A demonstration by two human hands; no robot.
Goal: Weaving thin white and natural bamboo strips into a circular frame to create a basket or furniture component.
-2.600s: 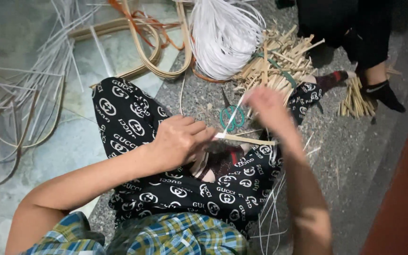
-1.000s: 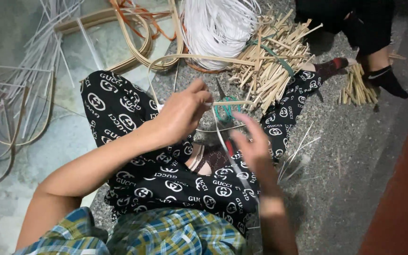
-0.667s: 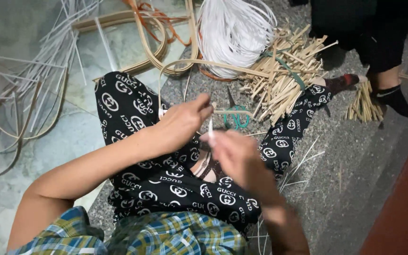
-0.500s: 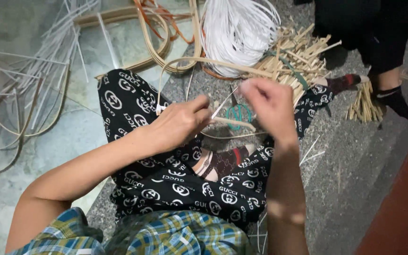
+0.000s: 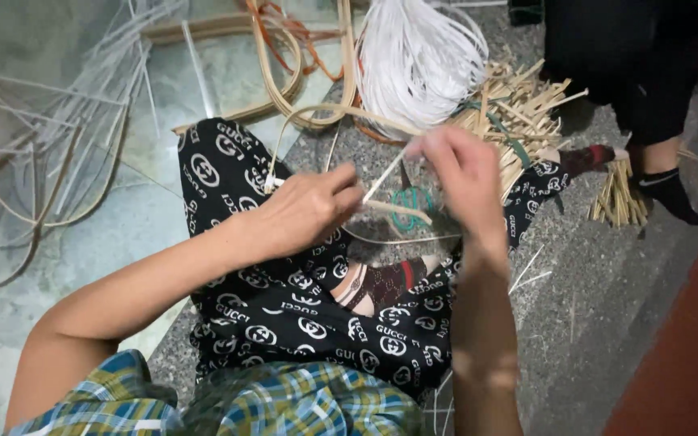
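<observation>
Weaving step, looks like: left hand [image 5: 304,214] pinches a pale cane strip [image 5: 381,182] over the lap, right hand [image 5: 462,173] fingers closed on its upper end. Scissors [image 5: 410,199] lie on the floor beneath. Probably needs a pull tight next.

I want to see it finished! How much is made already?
Not much shows as made yet. Both hands, left hand and right hand, pinch one thin cane strip. Left over: a white strip bundle and cut sticks lying unused on the floor.
</observation>
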